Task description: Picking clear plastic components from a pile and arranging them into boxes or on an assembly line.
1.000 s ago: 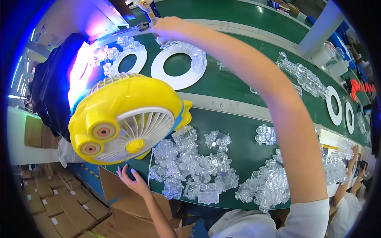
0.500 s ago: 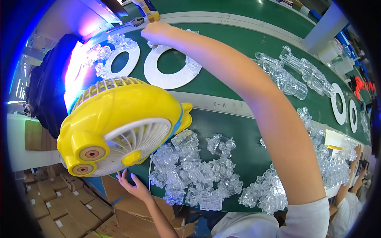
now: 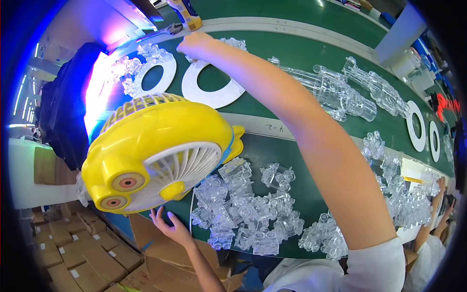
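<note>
My right arm stretches across the green table, and my right hand [image 3: 197, 45] is at the far edge of a large white ring [image 3: 214, 101]. Its fingers curl down; what they hold, if anything, is hidden. Clear plastic toy-like parts [image 3: 234, 44] lie beside that hand on the ring. Below the yellow cartoon-shaped fan [image 3: 170, 121], my left hand [image 3: 172, 228] is empty with its fingers apart, by the table's near edge. A pile of clear plastic wheeled parts [image 3: 248, 209] lies to the right of the fan.
Another white ring [image 3: 165, 78] carries clear parts at the far left. A yellow bottle [image 3: 187, 14] stands behind my right hand. More clear parts [image 3: 345, 95] and white rings [image 3: 415, 126] lie to the right. Cardboard boxes [image 3: 87, 253] cover the lower left; a co-worker's arms [image 3: 428, 228] reach in at right.
The view has shifted slightly, so most things sit a little farther right. My right hand stays by the large ring, its fingers still curled. My left hand remains below the fan.
</note>
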Tool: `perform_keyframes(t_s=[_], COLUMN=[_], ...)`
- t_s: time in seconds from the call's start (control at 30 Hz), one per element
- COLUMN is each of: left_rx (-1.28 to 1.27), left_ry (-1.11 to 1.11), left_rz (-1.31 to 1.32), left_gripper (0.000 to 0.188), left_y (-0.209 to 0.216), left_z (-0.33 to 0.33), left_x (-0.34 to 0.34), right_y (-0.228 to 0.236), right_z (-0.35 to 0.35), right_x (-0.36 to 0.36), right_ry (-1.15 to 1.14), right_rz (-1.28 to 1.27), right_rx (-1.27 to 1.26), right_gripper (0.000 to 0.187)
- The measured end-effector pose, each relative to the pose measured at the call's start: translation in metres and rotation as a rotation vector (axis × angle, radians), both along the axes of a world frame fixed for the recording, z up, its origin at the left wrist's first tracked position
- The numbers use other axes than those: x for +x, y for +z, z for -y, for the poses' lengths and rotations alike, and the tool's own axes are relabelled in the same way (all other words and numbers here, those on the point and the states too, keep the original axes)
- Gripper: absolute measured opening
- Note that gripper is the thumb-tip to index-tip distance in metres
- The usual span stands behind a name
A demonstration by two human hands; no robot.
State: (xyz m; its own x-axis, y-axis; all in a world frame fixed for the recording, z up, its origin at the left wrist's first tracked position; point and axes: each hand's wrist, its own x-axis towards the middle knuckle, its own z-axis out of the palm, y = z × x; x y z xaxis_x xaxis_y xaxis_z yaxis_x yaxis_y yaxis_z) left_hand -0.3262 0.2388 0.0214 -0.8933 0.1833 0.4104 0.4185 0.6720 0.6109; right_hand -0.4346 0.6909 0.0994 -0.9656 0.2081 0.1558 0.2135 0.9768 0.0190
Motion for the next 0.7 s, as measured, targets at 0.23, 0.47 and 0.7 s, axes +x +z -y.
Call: perform_keyframes(t_s=[0.23,0.47,0.7], left_rx=[-0.015,0.000,-0.004], left_ry=[-0.016,-0.037,-0.041], left_rz=[-0.017,-0.023,-0.020], left_gripper=[0.026,0.026,0.026], left_y=[-0.002,-0.001,-0.004], left_z=[0.008,0.000,0.002], left_x=[-0.003,-0.002,-0.002], right_y=[0.047,0.038,0.040], right_z=[0.021,-0.022,-0.011], right_x=[0.045,0.135,0.122], right_ry=[-0.008,0.150,0.047], right_rz=[-0.091,-0.160,-0.152], right_rx=[-0.076,-0.177,-0.274], right_gripper=[0.040,0.039,0.024])
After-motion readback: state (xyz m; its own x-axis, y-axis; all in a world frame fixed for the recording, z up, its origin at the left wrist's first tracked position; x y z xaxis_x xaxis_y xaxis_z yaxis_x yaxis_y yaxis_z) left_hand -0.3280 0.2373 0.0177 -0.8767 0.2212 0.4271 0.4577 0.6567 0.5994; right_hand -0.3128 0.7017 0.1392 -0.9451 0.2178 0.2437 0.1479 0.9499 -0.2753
